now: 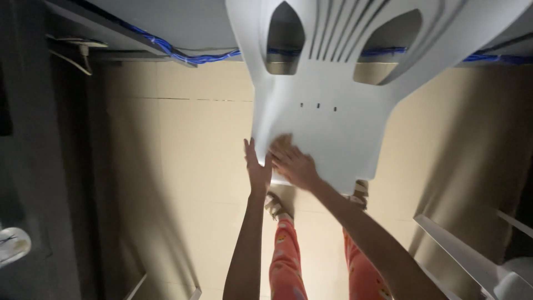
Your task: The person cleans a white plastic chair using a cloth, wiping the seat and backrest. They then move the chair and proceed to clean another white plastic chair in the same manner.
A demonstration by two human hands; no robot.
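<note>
Both hands are on the white plastic chair, which stands on the tiled floor straight ahead of the person, its seat edge nearest them. Left hand is pressed edge-on against the seat's front corner, fingers straight, gripping nothing. Right hand lies flat on the seat, fingers spread, holding nothing either. The risk here, I'd say: smooth plastic, open palms, so a push could slide the chair away or tip it toward the sandalled feet.
</note>
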